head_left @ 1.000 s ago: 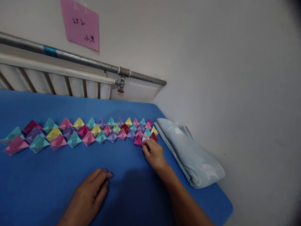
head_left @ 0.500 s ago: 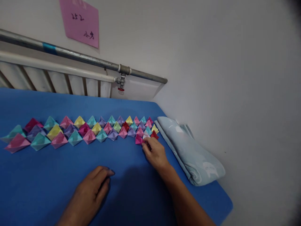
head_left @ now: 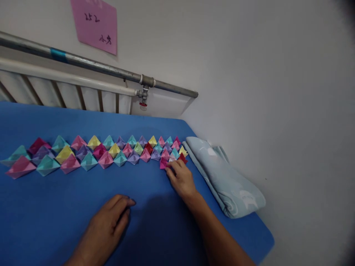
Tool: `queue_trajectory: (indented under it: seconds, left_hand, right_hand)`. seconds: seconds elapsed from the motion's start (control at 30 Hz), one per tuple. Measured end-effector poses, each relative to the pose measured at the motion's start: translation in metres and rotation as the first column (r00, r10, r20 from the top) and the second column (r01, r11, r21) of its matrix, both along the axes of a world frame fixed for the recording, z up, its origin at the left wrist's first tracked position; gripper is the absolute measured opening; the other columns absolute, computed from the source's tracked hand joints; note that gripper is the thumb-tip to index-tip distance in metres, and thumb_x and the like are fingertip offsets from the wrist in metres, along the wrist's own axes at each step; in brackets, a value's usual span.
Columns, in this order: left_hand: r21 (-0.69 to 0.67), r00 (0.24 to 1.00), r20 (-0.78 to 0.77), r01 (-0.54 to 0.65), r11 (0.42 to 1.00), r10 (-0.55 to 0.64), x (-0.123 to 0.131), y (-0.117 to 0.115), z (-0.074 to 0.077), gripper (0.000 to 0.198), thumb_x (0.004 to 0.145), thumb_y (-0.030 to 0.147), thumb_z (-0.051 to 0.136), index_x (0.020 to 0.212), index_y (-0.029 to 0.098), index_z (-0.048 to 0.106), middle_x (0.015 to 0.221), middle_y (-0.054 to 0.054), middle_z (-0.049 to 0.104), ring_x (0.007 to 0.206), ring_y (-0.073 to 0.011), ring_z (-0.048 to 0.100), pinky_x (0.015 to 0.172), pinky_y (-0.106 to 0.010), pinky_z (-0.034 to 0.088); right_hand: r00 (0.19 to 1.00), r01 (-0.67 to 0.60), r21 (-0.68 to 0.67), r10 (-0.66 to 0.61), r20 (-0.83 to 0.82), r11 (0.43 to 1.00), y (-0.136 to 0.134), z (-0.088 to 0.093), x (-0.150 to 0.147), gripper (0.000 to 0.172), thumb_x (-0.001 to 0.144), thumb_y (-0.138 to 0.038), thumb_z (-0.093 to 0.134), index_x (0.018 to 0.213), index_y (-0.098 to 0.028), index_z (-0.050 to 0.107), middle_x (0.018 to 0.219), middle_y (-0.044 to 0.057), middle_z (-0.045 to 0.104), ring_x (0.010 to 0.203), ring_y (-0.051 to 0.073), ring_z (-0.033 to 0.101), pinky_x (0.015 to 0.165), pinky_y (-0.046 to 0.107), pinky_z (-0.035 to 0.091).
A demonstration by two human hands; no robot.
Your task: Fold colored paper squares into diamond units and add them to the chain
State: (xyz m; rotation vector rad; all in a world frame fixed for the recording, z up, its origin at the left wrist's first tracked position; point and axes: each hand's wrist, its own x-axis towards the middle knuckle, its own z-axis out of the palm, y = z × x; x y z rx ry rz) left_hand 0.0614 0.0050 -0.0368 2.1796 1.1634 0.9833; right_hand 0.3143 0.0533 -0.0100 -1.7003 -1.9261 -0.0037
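Rows of folded paper boats in pink, teal, purple, yellow and red stretch across the blue table [head_left: 83, 195]. At the right end of the rows, the fingertips of my right hand [head_left: 181, 179] are closed at the edge of a magenta paper piece [head_left: 163, 163]. Just above those fingers sits a pale pink piece [head_left: 172, 157], partly covered, with a red piece [head_left: 182, 158] to its right. My left hand [head_left: 111, 218] rests on the table nearer to me, thumb and fingers apart, holding nothing. A teal boat [head_left: 120, 159] lies beyond it.
A folded light blue cloth [head_left: 224, 177] lies along the table's right edge. Behind the table are a white radiator [head_left: 91, 99], a metal pipe [head_left: 100, 66] and a valve [head_left: 144, 96]. A pink note [head_left: 97, 27] hangs on the wall.
My right hand has shifted slightly left, its fingertips now closer against the magenta piece. My left hand has stayed in place.
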Motion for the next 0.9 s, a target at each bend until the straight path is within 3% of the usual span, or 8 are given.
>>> queue_trajectory:
  seconds: [0.27,0.53,0.9]
  left_hand:
    - [0.002,1.0,-0.022,0.006,1.0,-0.006,-0.001,-0.0004,-0.0019,0.02,0.088,0.026,0.044,0.098,0.026,0.062,0.088,0.001,0.067,0.08,-0.0132,0.067,0.069,-0.021,0.055]
    - [0.064,1.0,-0.023,0.004,0.998,-0.002,-0.0011,0.0002,0.0017,0.019,0.087,0.024,0.045,0.098,0.026,0.061,0.087,0.001,0.067,0.078,-0.0121,0.068,0.068,-0.02,0.055]
    - [0.046,1.0,-0.024,-0.001,0.999,0.002,0.0,0.0003,0.0025,0.019,0.087,0.025,0.045,0.096,0.026,0.063,0.087,0.001,0.068,0.079,-0.0133,0.068,0.068,-0.021,0.055]
  right_hand:
    - [0.999,0.034,-0.05,-0.034,0.01,0.998,0.003,-0.0017,-0.0008,0.012,0.087,-0.022,0.053,0.091,-0.02,0.065,0.09,0.005,0.061,0.078,0.017,0.062,0.071,0.027,0.047]
    - [1.0,0.024,-0.038,-0.024,-0.015,0.999,0.0051,-0.0036,-0.0014,0.014,0.089,-0.023,0.051,0.088,-0.02,0.065,0.089,0.005,0.061,0.078,0.017,0.061,0.073,0.028,0.048]
    - [0.999,0.045,-0.021,-0.045,0.002,0.999,0.0071,-0.003,-0.0025,0.014,0.088,-0.021,0.051,0.088,-0.02,0.065,0.089,0.005,0.062,0.079,0.017,0.062,0.073,0.027,0.047]
